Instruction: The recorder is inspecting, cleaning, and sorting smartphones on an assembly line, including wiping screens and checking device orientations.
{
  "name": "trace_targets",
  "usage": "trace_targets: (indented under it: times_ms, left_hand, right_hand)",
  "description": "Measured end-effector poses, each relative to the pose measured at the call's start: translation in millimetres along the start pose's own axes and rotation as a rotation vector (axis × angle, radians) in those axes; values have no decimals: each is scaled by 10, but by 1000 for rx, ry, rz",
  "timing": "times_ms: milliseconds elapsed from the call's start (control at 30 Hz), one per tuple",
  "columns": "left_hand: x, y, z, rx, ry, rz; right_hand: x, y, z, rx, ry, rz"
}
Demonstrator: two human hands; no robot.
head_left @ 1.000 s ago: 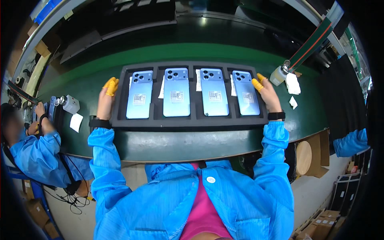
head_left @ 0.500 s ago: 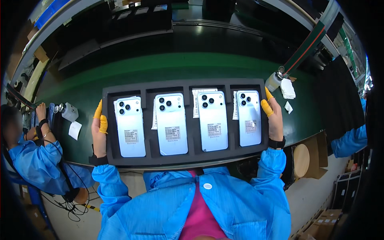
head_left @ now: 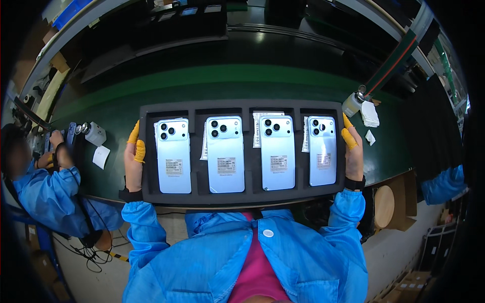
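A dark grey foam tray (head_left: 242, 199) lies before me at the front of the green bench. My left hand (head_left: 134, 164) grips its left end and my right hand (head_left: 354, 155) its right end, both with yellow finger cots on thumb and forefinger. In its compartments rest several light-blue smartphones, back side up with camera lenses at the top: a far-left phone (head_left: 174, 157), a middle-left phone (head_left: 226, 156), a middle-right phone (head_left: 278, 154) and a far-right phone (head_left: 322, 151). White printed slips (head_left: 258, 132) stick out from under the phones. My other fingers are hidden by the tray's sides.
To the left stand a bottle (head_left: 94, 134) and a white paper (head_left: 101, 157); a co-worker in a blue sleeve (head_left: 48, 204) sits beyond. On the right are another bottle (head_left: 353, 103), stacked white wipes (head_left: 370, 114) and a crumpled wipe (head_left: 370, 137). A dark ledge (head_left: 177, 43) spans the back.
The tray and both hands appear slightly further right in the picture, along with the bench, as the view shifts. My grip on the tray stays the same.
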State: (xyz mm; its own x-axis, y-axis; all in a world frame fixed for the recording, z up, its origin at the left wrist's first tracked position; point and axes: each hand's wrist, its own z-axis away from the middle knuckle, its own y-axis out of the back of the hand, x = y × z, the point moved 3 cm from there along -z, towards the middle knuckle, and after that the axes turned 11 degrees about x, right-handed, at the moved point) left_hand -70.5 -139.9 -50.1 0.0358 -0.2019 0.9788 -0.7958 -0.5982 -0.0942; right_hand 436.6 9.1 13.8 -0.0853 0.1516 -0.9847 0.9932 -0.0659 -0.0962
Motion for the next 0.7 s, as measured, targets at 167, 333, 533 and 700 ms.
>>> trace_targets:
  times_ms: [167, 333, 533, 700]
  left_hand:
    - [115, -56, 83, 18, -100, -181]
    - [60, -126, 16, -25, 142, -201]
    - [558, -445, -230, -171, -471, -680]
    - [539, -988, -183, -332, -644, -1028]
  right_hand:
    - [93, 33, -88, -27, 2, -42]
    - [213, -32, -211, -145, -88, -32]
    - [-265, -247, -309, -187, 360, 839]
    - [-224, -719, -275, -395, 616, 1161]
